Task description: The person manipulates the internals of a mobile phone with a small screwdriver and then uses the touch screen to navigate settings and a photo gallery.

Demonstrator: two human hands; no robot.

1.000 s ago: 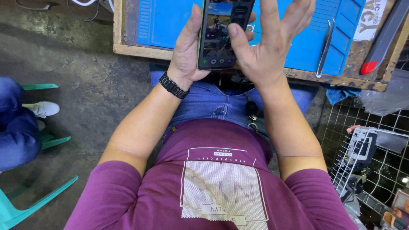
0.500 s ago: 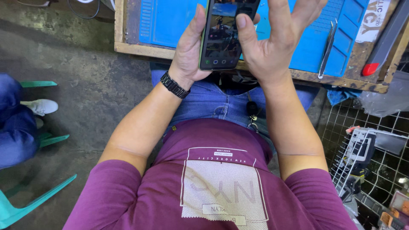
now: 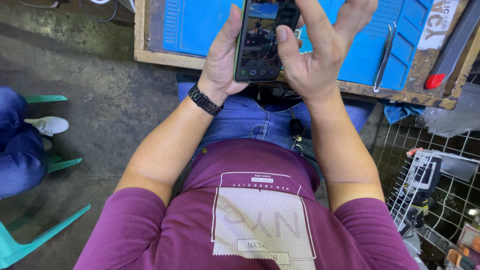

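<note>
Dark smartphone (image 3: 264,40) with lit screen, held upright above the blue work mat (image 3: 200,25). Gripped along its edge by the left hand (image 3: 222,62), fingers curled behind. Touched on its other side by the right hand (image 3: 320,55), thumb on screen, fingers spread loosely. Both forearms raised from the lap.

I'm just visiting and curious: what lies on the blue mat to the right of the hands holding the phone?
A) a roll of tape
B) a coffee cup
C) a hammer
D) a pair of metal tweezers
D: slim metal tweezers lie on the blue mat, right of the right hand by the phone.
</note>
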